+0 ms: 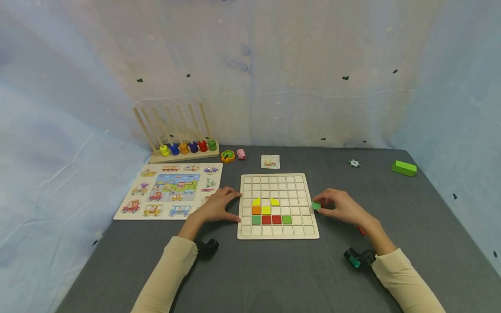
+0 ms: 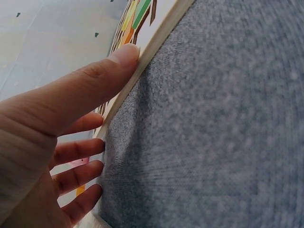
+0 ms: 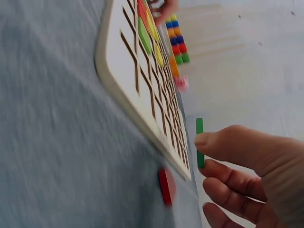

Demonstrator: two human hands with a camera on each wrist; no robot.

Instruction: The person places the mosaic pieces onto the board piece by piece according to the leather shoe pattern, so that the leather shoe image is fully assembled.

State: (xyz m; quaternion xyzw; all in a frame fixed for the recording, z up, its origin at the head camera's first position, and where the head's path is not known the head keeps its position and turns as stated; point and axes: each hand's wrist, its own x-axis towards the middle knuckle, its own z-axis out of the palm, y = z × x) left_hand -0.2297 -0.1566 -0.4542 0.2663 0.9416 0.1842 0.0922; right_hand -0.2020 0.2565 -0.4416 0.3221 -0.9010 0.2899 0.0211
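Observation:
A white wooden grid board lies on the grey table and holds yellow, orange, red and green tiles in its lower rows. My left hand rests against the board's left edge, thumb and straight fingers touching it. My right hand pinches a small green tile between thumb and fingers, just off the board's right edge. In the right wrist view the green tile stands on edge at my thumb tip. A red tile lies on the cloth near that hand.
A vehicle peg puzzle lies left of the board. Behind it stands a wooden rod rack with coloured rings. A pattern card, a pink toy, a round chip and a green block sit farther back.

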